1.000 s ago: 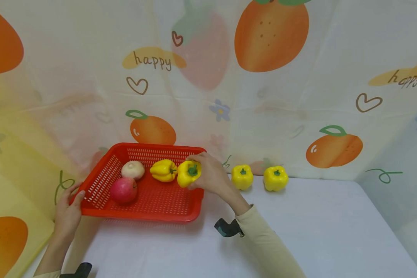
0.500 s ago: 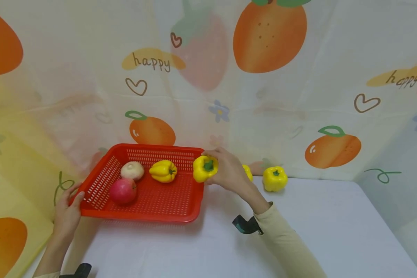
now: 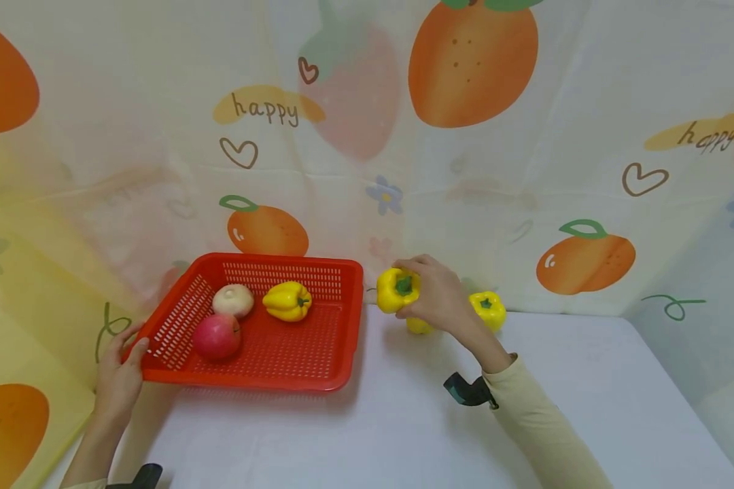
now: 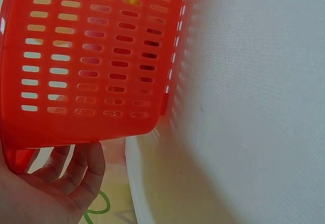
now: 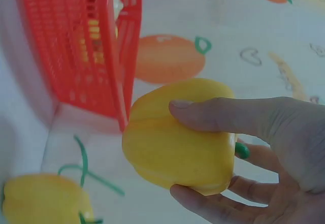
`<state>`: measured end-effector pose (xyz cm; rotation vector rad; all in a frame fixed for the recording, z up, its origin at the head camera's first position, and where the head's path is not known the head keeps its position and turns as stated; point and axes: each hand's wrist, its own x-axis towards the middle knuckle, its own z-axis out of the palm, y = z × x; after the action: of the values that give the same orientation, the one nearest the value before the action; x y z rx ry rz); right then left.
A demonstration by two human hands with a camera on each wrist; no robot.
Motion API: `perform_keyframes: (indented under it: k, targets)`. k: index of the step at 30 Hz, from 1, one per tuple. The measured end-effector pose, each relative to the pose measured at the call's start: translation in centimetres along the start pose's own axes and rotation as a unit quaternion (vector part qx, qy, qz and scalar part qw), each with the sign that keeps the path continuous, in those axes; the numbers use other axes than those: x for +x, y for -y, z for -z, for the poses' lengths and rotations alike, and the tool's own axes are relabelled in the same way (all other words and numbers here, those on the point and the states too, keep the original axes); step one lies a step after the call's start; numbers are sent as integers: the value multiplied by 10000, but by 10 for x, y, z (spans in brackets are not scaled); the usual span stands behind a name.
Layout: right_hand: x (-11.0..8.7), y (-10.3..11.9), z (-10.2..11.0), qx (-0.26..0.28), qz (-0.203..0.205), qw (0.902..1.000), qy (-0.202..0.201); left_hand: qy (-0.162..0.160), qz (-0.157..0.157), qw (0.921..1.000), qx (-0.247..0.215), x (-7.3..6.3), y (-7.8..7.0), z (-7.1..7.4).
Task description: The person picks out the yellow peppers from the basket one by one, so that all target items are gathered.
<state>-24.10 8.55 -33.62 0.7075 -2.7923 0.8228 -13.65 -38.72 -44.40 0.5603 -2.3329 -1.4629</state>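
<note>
My right hand (image 3: pixel 437 295) grips a yellow bell pepper (image 3: pixel 395 291) with a green stem, held above the table just right of the red basket (image 3: pixel 251 377). In the right wrist view the thumb and fingers are around that pepper (image 5: pixel 177 137). My left hand (image 3: pixel 119 377) holds the basket's left rim; in the left wrist view its fingers (image 4: pixel 76 168) curl under the rim at the corner. Inside the basket lie a pink-red apple (image 3: pixel 217 337), a whitish round vegetable (image 3: pixel 233 300), its kind unclear, and another yellow bell pepper (image 3: pixel 287 301).
Partly hidden behind my right hand, a yellow bell pepper (image 3: pixel 418 325) stands on the white table (image 3: pixel 587 394). Another yellow pepper (image 3: pixel 489 310) is to its right, partly covered by my wrist. A fruit-printed cloth (image 3: pixel 465 190) hangs behind the table.
My right hand has moved right, carrying the yellow bell pepper from over the basket's right side to outside it. The left hand and basket have stayed in place.
</note>
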Motion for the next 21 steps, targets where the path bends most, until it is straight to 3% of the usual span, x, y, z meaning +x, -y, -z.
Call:
perform_keyframes:
  k: [6, 15, 21]
  targets:
    - [-8, -23, 15, 63, 30, 9997, -245, 28, -20, 10000, -44, -1, 0, 1]
    - [-23, -54, 40, -444, -257, 9986, -151, -137, -121, 9998, 104, 0, 4, 1]
    - [-34, -78, 62, -473, -508, 9975, -147, -34, -115, 9999, -17, 1, 4, 0]
